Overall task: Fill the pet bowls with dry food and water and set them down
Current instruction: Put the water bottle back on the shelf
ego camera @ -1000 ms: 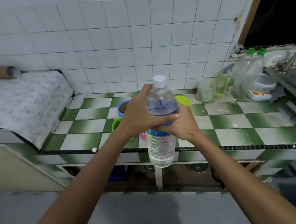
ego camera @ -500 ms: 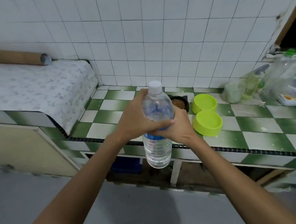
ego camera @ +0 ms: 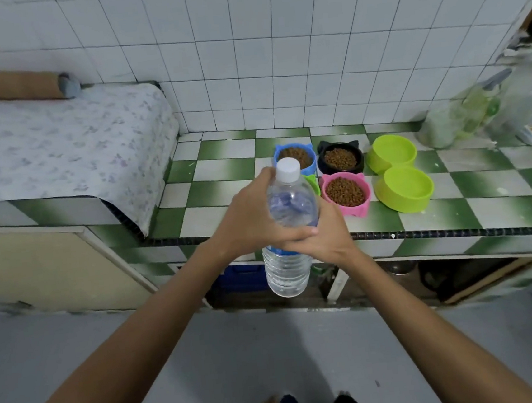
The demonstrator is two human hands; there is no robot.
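Note:
I hold a clear water bottle (ego camera: 288, 264) with a white cap upright in front of the counter edge. My left hand (ego camera: 250, 219) wraps its upper part from the left, and my right hand (ego camera: 323, 231) grips it from the right. On the green-and-white checkered counter (ego camera: 454, 212) stand a blue bowl (ego camera: 294, 156), a black bowl (ego camera: 340, 158) and a pink bowl (ego camera: 345, 192), all holding brown dry food. Two lime-green bowls (ego camera: 390, 153) (ego camera: 403, 188) sit empty to their right. A green bowl (ego camera: 313, 183) is mostly hidden behind the bottle.
A raised ledge with a floral cloth (ego camera: 57, 143) lies on the left, with a brown roll (ego camera: 13, 84) at the wall. Blurred plastic bottles and bags (ego camera: 483, 105) crowd the counter's right end. Open shelves under the counter hold dark items. Grey floor lies below.
The view has swung left and down, so the food bowls now show right of the bottle. Both hands keep the same hold on the bottle.

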